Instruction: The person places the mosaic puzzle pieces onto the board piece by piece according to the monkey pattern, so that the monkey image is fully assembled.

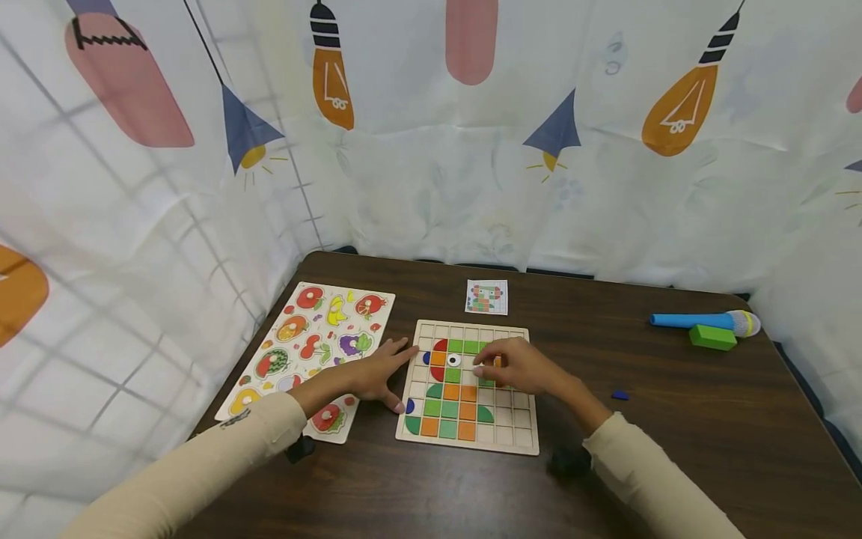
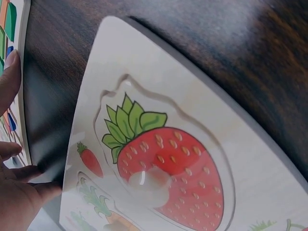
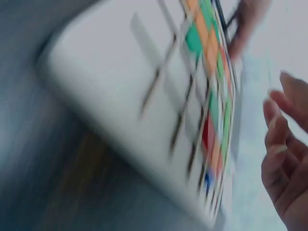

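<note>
A cream wooden grid board lies in front of me, with green, orange, red and blue tiles and a round eye tile set in its squares. My left hand is spread at the board's left edge, thumb by a blue tile and fingers near the upper left. Over the board's upper right, my right hand has bent fingers, the tips close together above the squares. Something whitish shows at those fingertips; I cannot tell whether it is held. In the right wrist view the fingers are curled, beside the blurred board.
A fruit puzzle board lies at the left, partly under my left forearm. A small pattern card lies behind the grid board. Farther right are a small blue piece, a green block and a blue toy microphone.
</note>
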Motion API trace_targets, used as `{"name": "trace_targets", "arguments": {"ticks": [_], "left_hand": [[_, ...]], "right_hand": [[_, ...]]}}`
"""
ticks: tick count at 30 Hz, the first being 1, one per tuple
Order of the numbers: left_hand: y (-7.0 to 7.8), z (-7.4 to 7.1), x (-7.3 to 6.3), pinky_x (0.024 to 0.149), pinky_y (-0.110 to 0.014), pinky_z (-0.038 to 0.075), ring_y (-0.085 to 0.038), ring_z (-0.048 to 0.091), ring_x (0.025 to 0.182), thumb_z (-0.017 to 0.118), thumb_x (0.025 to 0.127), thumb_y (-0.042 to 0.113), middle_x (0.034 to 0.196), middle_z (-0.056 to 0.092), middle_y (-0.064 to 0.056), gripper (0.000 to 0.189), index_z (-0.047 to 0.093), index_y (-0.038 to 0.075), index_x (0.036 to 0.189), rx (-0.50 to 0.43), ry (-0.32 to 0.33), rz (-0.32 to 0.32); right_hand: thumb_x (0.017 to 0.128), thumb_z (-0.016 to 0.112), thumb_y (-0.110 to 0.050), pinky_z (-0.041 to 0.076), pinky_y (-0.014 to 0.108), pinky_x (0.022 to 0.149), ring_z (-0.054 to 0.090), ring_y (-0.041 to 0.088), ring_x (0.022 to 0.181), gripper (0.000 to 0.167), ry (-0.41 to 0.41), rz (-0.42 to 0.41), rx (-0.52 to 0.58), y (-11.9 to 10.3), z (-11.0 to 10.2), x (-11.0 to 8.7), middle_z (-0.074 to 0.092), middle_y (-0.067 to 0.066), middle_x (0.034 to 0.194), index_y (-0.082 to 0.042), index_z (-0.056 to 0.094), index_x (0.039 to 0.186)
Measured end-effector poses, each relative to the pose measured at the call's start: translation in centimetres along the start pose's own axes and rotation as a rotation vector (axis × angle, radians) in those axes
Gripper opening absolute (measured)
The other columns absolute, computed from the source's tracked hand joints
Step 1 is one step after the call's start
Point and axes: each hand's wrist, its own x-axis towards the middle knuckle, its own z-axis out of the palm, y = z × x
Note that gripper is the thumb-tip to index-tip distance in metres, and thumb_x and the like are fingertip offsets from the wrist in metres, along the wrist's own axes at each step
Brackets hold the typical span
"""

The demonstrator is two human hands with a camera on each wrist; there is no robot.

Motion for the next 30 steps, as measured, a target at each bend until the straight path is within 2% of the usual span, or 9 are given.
{"name": "trace_targets", "arguments": {"ticks": [3, 12, 16, 19, 20, 22, 25, 27, 30], "left_hand": [[0.0, 0.0, 0.0, 0.119, -0.062, 0.023, -0.041, 0.003, 0.155, 0.086, 0.076, 0.04, 0.169, 0.008, -0.014, 0.108, 0.023, 0.02, 0.161, 0.007, 0.003, 0.002], [0.1, 0.0, -0.2, 0.119, -0.062, 0.023, -0.043, 0.004, 0.155, 0.086, 0.077, 0.041, 0.169, 0.009, -0.016, 0.108, 0.022, 0.019, 0.161, 0.006, -0.001, 0.011], [0.1, 0.0, -0.2, 0.119, -0.063, 0.023, -0.043, 0.004, 0.155, 0.085, 0.077, 0.042, 0.169, 0.01, -0.016, 0.108, 0.022, 0.019, 0.161, 0.009, 0.004, 0.013], [0.0, 0.0, -0.2, 0.119, -0.063, 0.023, -0.043, 0.004, 0.155, 0.085, 0.077, 0.043, 0.169, 0.01, -0.016, 0.108, 0.022, 0.019, 0.161, 0.01, 0.005, 0.014], [0.0, 0.0, -0.2, 0.118, -0.063, 0.023, -0.043, 0.004, 0.155, 0.085, 0.077, 0.043, 0.169, 0.01, -0.016, 0.108, 0.022, 0.019, 0.161, 0.011, 0.005, 0.014], [0.0, 0.0, -0.2, 0.118, -0.063, 0.023, -0.043, 0.004, 0.155, 0.085, 0.077, 0.043, 0.169, 0.009, -0.016, 0.108, 0.022, 0.019, 0.162, 0.013, 0.003, 0.013], [0.0, -0.1, -0.3, 0.119, -0.063, 0.022, -0.042, 0.003, 0.155, 0.085, 0.077, 0.044, 0.169, 0.009, -0.015, 0.109, 0.021, 0.02, 0.162, 0.016, -0.002, 0.006], [0.0, -0.1, -0.3, 0.119, -0.063, 0.023, -0.042, 0.002, 0.155, 0.084, 0.078, 0.044, 0.169, 0.008, -0.015, 0.109, 0.02, 0.02, 0.162, 0.015, -0.001, 0.005], [0.0, 0.0, -0.3, 0.119, -0.063, 0.023, -0.042, 0.002, 0.155, 0.085, 0.077, 0.044, 0.169, 0.009, -0.014, 0.108, 0.021, 0.021, 0.162, 0.014, 0.0, 0.007]], "right_hand": [[0.095, 0.07, -0.028, 0.048, 0.024, 0.059, 0.055, 0.01, 0.067, 0.025, 0.004, 0.053, 0.007, 2.6, -2.1, -2.7, 0.071, -0.005, 0.096, -0.01, 0.075, 0.111], [0.096, 0.069, -0.03, 0.051, 0.026, 0.06, 0.059, 0.007, 0.068, 0.025, 0.064, 0.24, -0.102, 9.0, -6.9, -11.2, 0.072, 0.004, 0.107, -0.011, 0.074, 0.111], [0.095, 0.07, -0.028, 0.055, 0.036, 0.073, 0.067, 0.019, 0.088, 0.022, 0.089, 0.271, -0.177, 10.7, -8.7, -14.1, 0.073, 0.005, 0.109, -0.013, 0.075, 0.109], [0.094, 0.071, -0.029, 0.054, 0.048, 0.083, 0.066, 0.032, 0.106, 0.022, 0.07, 0.292, -0.207, 11.6, -9.4, -15.4, 0.073, 0.007, 0.112, -0.014, 0.076, 0.109], [0.094, 0.071, -0.03, 0.054, 0.049, 0.084, 0.065, 0.033, 0.107, 0.023, 0.053, 0.298, -0.198, 11.9, -9.4, -15.6, 0.073, 0.008, 0.113, -0.013, 0.076, 0.109], [0.094, 0.071, -0.032, 0.056, 0.045, 0.079, 0.067, 0.029, 0.099, 0.027, 0.014, 0.321, -0.148, 12.4, -9.4, -15.9, 0.072, 0.009, 0.112, -0.011, 0.075, 0.111], [0.093, 0.071, -0.032, 0.055, 0.033, 0.066, 0.063, 0.013, 0.081, 0.031, -0.034, 0.336, -0.077, 12.8, -9.2, -16.0, 0.069, 0.005, 0.103, -0.008, 0.073, 0.112], [0.093, 0.072, -0.031, 0.053, 0.028, 0.059, 0.057, 0.006, 0.07, 0.027, -0.039, 0.336, -0.044, 12.9, -9.1, -15.9, 0.066, 0.002, 0.096, -0.008, 0.072, 0.107], [0.092, 0.072, -0.029, 0.051, 0.025, 0.056, 0.053, 0.002, 0.067, 0.019, -0.019, 0.309, -0.057, 12.8, -8.8, -15.9, 0.062, -0.002, 0.089, -0.012, 0.071, 0.098]]}}
